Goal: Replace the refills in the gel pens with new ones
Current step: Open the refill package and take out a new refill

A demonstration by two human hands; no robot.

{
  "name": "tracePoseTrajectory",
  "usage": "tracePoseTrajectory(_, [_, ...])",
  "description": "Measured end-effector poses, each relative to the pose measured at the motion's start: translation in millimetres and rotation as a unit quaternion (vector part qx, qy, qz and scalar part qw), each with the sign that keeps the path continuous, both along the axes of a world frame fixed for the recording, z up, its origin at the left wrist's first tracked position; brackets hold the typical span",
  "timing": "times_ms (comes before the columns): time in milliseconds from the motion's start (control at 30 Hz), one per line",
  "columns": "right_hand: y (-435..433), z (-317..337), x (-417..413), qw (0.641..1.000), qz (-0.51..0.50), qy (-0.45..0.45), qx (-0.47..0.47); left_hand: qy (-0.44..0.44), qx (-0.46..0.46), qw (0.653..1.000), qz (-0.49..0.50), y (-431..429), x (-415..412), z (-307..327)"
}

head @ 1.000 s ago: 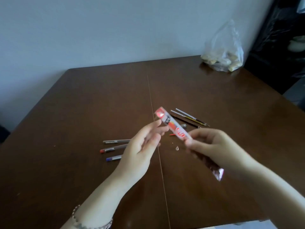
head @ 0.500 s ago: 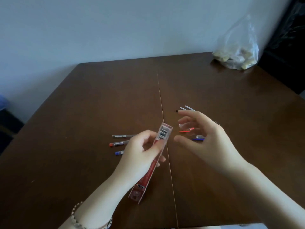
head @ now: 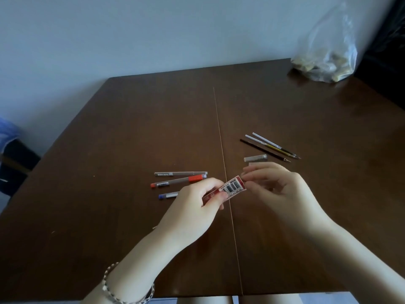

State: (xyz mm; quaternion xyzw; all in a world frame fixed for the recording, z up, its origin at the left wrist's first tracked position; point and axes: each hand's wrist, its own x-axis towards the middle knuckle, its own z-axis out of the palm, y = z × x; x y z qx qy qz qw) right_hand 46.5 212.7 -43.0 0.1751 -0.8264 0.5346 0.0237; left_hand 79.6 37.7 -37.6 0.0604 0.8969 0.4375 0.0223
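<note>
- While the left hand grips a red refill pack between thumb and fingers, the pack's barcoded end sticks out to the right, above the table.
- The right hand pinches the top corner of that barcoded end with fingertips; its other fingers are loosely curled.
- The rest of the pack is hidden inside the left hand.
- Three pens lie on the table just beyond the left hand: a clear one farthest, a red one in the middle, a blue one nearest and partly covered by the hand.
- Three loose refills lie side by side, slanted, beyond the right hand.
- A clear cap lies between those refills and the right fingertips; another clear piece peeks out just behind the fingers.
- A bracelet circles the left wrist.
- A plastic bag sits at the table's far right corner, against the wall.
</note>
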Motion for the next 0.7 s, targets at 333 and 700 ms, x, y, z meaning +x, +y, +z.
tracePoseTrajectory(333, [8.4, 6.0, -3.6, 0.993, 0.053, -0.105, 0.030, 0.028, -0.035, 0.998, -0.046, -0.5, 4.4, 0.5])
tracePoseTrajectory(700, [2.8, 3.3, -1.3, 0.995, 0.044, -0.087, -0.015, 0.052, -0.030, 0.997, -0.057, -2.2, 3.9, -1.5])
